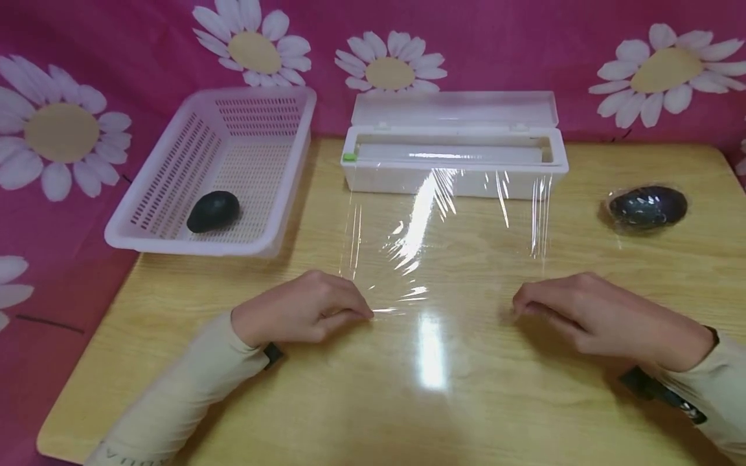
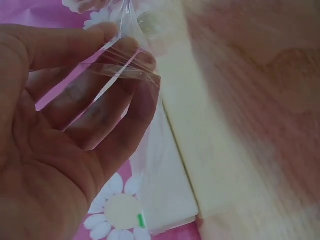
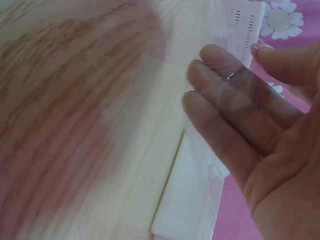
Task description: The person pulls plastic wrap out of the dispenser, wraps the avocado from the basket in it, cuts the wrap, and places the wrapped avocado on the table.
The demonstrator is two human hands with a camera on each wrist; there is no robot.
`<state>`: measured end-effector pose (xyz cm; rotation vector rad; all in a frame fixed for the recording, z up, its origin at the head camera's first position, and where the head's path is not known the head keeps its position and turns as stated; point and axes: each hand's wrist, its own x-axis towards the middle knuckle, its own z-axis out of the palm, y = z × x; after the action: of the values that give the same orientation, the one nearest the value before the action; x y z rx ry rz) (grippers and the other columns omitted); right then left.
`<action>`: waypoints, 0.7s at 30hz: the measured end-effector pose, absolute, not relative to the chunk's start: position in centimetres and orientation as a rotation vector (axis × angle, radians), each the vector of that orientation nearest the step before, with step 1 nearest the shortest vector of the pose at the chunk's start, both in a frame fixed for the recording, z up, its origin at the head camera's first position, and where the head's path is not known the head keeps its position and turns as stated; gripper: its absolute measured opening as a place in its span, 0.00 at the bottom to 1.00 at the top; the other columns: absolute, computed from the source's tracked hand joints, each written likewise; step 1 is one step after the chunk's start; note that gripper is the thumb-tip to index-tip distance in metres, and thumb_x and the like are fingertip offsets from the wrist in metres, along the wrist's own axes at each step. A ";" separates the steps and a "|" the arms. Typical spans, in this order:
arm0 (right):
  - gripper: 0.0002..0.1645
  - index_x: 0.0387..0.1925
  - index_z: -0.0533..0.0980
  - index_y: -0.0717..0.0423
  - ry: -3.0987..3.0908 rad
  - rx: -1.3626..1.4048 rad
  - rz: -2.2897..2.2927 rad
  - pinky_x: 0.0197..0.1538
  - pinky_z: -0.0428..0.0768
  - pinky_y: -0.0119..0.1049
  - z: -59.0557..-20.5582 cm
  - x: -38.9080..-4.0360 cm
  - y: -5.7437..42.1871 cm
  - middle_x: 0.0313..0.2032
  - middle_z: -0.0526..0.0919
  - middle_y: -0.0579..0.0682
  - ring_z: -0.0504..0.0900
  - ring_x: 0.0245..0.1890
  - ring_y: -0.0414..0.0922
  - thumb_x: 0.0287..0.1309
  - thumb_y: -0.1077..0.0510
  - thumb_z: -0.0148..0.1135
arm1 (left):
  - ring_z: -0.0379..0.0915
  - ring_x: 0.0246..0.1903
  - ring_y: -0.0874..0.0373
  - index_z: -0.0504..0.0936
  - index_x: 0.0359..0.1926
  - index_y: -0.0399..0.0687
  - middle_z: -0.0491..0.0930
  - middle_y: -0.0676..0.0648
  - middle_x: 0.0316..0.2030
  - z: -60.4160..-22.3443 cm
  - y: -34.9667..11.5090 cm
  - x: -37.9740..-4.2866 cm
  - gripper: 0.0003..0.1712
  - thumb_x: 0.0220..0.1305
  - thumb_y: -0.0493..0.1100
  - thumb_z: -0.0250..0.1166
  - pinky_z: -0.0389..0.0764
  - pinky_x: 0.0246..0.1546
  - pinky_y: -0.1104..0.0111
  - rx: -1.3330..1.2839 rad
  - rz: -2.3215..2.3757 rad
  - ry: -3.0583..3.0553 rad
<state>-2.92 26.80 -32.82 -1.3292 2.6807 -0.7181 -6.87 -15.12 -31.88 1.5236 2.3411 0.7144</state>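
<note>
Magenta covering (image 1: 495, 39), printed with white daisies (image 1: 389, 72), behind light wood-grain table (image 1: 501, 414); bright reflection (image 1: 432, 356) noted on its surface.

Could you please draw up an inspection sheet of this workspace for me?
Surface: wood-grain table, with a bright reflection near its middle.
Job's things: clear film stretched from the white dispenser box, lid raised, roll inside; pale basket holding one dark oval item; film-wrapped dark item on the table, to the box's right.
Clutter: nothing seen.
Hands: left hand and right hand pinch the film's near end, apart from each other; dark straps at both wrists.
Cables: nothing seen.
Surroundings: pink cloth printed with white daisies, behind and left of the table.
</note>
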 end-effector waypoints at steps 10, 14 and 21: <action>0.26 0.49 0.82 0.37 2.633 -1.396 -0.687 0.56 0.75 0.14 -34.2 -2.9 27.0 0.47 0.86 0.32 0.86 0.46 0.33 0.55 0.69 0.70 | 0.85 0.46 0.66 0.91 0.45 0.51 0.90 0.55 0.42 -32.8 -14.5 -7.0 0.10 0.70 0.38 0.64 0.85 0.53 0.69 1.519 0.610 2.344; 0.24 0.46 0.82 0.36 2.643 -1.440 -0.666 0.58 0.73 0.13 -34.7 -2.7 27.0 0.47 0.83 0.32 0.83 0.46 0.31 0.55 0.67 0.71 | 0.83 0.46 0.64 0.92 0.44 0.53 0.89 0.55 0.42 -33.0 -14.4 -6.9 0.09 0.69 0.39 0.66 0.84 0.53 0.69 1.521 0.561 2.385; 0.18 0.38 0.83 0.36 2.707 -1.501 -0.668 0.56 0.75 0.18 -35.3 -2.6 27.0 0.45 0.82 0.32 0.80 0.46 0.31 0.52 0.64 0.73 | 0.80 0.41 0.66 0.92 0.44 0.54 0.86 0.56 0.38 -33.3 -14.1 -7.0 0.09 0.70 0.40 0.65 0.84 0.48 0.71 1.520 0.497 2.381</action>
<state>-2.58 26.98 -35.27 -1.5011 2.7069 -0.6683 -7.01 -14.14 -33.35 1.5195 2.3812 0.4967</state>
